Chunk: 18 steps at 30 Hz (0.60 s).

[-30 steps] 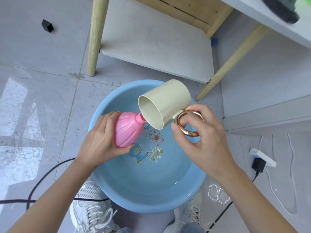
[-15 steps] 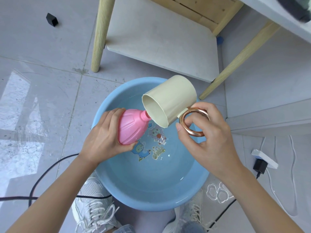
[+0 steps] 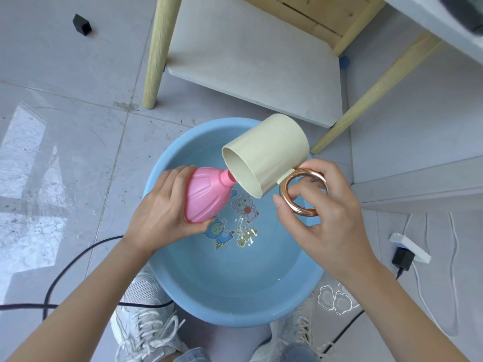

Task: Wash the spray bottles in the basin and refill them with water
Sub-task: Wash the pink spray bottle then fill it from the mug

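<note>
1. Left hand (image 3: 159, 212) curls round the pink spray bottle (image 3: 206, 195), holding it tilted above the blue basin (image 3: 167, 280), neck toward the cup.
2. Right hand (image 3: 324, 215) pinches the copper ring handle (image 3: 303, 193) of the cream cup (image 3: 269, 155).
3. Cup is tipped, its rim touching the bottle's open neck.
4. Basin sits on the tiled floor (image 3: 78, 131), water and cartoon stickers (image 3: 235, 218) inside.
</note>
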Motion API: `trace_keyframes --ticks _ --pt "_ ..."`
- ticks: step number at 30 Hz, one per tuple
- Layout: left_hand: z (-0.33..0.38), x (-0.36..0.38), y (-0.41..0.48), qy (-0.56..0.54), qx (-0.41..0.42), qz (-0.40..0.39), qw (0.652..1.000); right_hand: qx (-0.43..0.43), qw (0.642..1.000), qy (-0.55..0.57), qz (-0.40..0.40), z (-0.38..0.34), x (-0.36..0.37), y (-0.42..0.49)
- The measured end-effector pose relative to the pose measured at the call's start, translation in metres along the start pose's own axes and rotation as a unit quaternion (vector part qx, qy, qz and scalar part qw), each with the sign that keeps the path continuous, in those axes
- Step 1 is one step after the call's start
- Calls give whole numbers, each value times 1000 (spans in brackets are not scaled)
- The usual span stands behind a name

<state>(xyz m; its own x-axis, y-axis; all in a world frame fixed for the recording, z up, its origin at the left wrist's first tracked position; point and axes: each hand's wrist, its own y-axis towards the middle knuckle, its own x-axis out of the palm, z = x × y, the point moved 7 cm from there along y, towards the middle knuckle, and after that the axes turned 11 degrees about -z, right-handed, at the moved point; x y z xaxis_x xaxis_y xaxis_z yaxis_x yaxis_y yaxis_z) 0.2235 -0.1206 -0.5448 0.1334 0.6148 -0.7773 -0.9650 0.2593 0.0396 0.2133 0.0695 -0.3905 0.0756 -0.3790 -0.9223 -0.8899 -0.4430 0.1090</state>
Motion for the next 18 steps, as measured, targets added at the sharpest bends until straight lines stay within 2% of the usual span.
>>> trace_keyframes --ticks 13,18 --pt "0 0 0 0 -5 -5 1000 -38 999 -22 -13 -3 1 -2" --pt "0 0 0 -4 -3 -3 1000 -5 1000 6 3 4 -3 -2"
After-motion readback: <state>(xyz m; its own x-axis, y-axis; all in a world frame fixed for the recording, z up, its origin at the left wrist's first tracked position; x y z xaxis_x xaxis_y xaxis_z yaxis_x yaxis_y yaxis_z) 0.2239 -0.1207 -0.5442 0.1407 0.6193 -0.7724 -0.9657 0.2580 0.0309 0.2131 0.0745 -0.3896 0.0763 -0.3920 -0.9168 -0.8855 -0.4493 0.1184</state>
